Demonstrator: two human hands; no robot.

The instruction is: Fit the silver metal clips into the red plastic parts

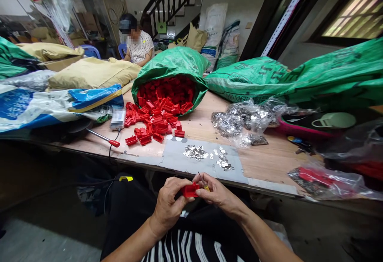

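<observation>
Above my lap, my left hand [171, 199] is closed around a small red plastic part [189, 190], a trough-like piece. My right hand [218, 190] pinches a thin metal tool with a yellow handle [206, 187], its shaft slanting up beside the red part; its exact kind is too small to make out. The right fingers are at the red part's right end. On a grey mat [173, 159] beyond my hands lie small flat metal pieces [195, 152] in two loose groups. More red parts [155, 120] spill from a green woven sack [176, 60] onto the table.
Bags of small metal pieces [230, 123] lie right of the sack. A red-tipped lever [114, 143] juts over the table's left front. Green sacks [251, 76] line the back right, a pale-yellow sack [92, 74] the left. A co-worker [139, 46] sits behind.
</observation>
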